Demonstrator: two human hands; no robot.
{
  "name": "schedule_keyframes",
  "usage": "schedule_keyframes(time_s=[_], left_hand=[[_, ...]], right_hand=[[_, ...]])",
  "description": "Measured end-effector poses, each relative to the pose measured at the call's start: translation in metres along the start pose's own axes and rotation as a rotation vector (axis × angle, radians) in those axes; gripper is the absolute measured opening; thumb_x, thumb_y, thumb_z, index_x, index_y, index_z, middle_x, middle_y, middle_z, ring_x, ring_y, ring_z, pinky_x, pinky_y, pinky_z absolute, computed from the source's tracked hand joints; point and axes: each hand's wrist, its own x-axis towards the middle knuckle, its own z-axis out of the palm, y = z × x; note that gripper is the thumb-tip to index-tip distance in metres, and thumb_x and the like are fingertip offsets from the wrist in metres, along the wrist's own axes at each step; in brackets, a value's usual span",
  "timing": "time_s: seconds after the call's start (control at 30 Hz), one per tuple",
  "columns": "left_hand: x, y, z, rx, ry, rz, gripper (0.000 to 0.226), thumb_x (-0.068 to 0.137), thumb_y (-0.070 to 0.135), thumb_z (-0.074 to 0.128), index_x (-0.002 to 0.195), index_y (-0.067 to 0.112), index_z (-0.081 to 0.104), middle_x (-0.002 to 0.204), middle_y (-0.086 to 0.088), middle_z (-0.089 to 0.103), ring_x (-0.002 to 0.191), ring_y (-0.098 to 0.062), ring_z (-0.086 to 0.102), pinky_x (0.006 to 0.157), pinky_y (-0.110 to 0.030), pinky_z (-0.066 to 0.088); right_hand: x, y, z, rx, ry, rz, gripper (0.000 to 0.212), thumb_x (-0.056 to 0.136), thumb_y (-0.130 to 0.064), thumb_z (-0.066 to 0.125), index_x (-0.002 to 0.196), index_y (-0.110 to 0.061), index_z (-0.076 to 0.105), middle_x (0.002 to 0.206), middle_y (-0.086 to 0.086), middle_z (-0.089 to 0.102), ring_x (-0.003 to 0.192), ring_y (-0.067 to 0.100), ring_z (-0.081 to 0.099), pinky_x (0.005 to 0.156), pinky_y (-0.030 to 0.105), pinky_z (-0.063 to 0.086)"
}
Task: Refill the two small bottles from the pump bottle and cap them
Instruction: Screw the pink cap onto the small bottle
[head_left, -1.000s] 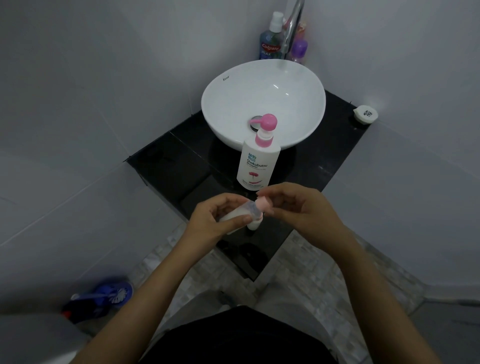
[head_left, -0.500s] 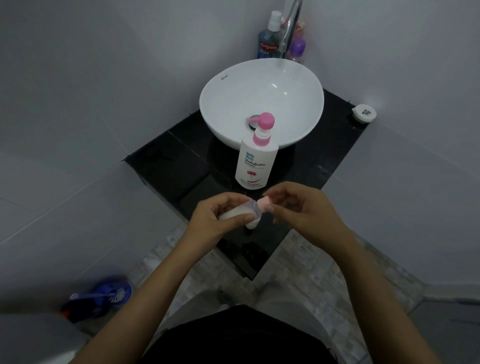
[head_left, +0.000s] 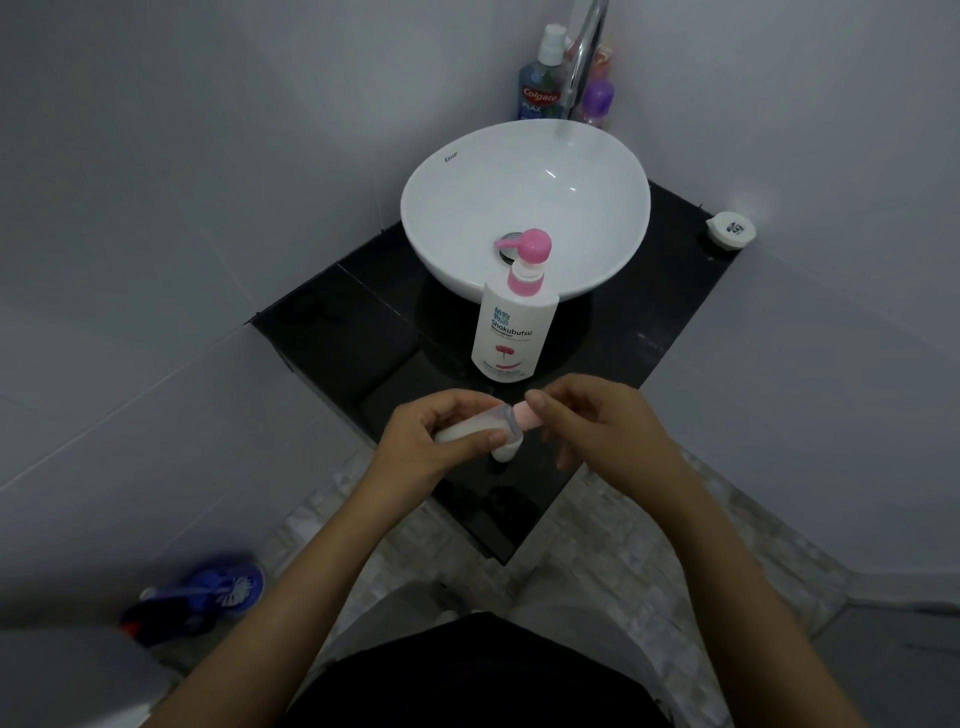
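Note:
My left hand grips a small clear bottle holding white liquid, tilted on its side above the front of the black counter. At the bottle's mouth sits a pink cap, pinched between the thumb and fingers of my right hand. Just below the held bottle a second small white bottle stands on the counter, mostly hidden by my left fingers. Behind both hands stands the white pump bottle with its pink pump head.
A white basin fills the back of the counter under a chrome tap. A mouthwash bottle and a purple bottle stand behind it. A small white round object lies at the right corner. A blue brush lies on the floor.
The hands stay together at the cap of the small bottle, with only slight shifts of the right fingers on the cap. The view has barely moved.

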Motion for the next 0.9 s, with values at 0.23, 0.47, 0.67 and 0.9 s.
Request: schedule_keyframes(time_s=[0.23,0.47,0.67,0.9], left_hand=[[-0.001,0.002,0.0,-0.01,-0.021,-0.017,0.028,0.074,0.014,0.073,0.102,0.012,0.07,0.096,-0.001,0.072,0.085,-0.004,0.067,0.07,-0.014,0.052],[-0.003,0.004,-0.001,-0.024,-0.02,-0.025,0.026,0.076,0.011,0.072,0.102,0.01,0.07,0.095,-0.001,0.072,0.083,-0.002,0.067,0.069,-0.013,0.052],[-0.006,0.007,0.001,-0.015,-0.021,-0.022,0.027,0.073,0.017,0.073,0.1,0.014,0.071,0.095,-0.001,0.072,0.083,-0.003,0.067,0.069,-0.013,0.052],[-0.007,0.007,-0.001,-0.041,0.0,-0.044,0.032,0.071,0.024,0.071,0.1,0.012,0.071,0.095,0.001,0.072,0.083,-0.001,0.066,0.068,-0.01,0.05]], right_hand=[[-0.003,0.0,0.003,0.034,-0.028,0.001,0.024,0.082,-0.043,0.062,0.086,-0.02,0.066,0.07,-0.003,0.068,0.056,0.007,0.064,0.054,0.017,0.051],[-0.007,0.002,-0.001,0.105,-0.063,-0.08,0.017,0.086,-0.024,0.065,0.103,-0.022,0.065,0.09,0.0,0.07,0.072,0.012,0.068,0.06,0.023,0.057],[-0.008,0.001,0.017,0.101,0.123,0.049,0.043,0.08,-0.052,0.054,0.081,-0.01,0.065,0.062,0.004,0.063,0.046,0.011,0.056,0.045,0.014,0.044],[-0.012,0.0,0.008,0.188,-0.012,-0.043,0.014,0.089,-0.023,0.062,0.1,-0.017,0.066,0.083,0.002,0.071,0.063,0.012,0.065,0.051,0.023,0.052]])
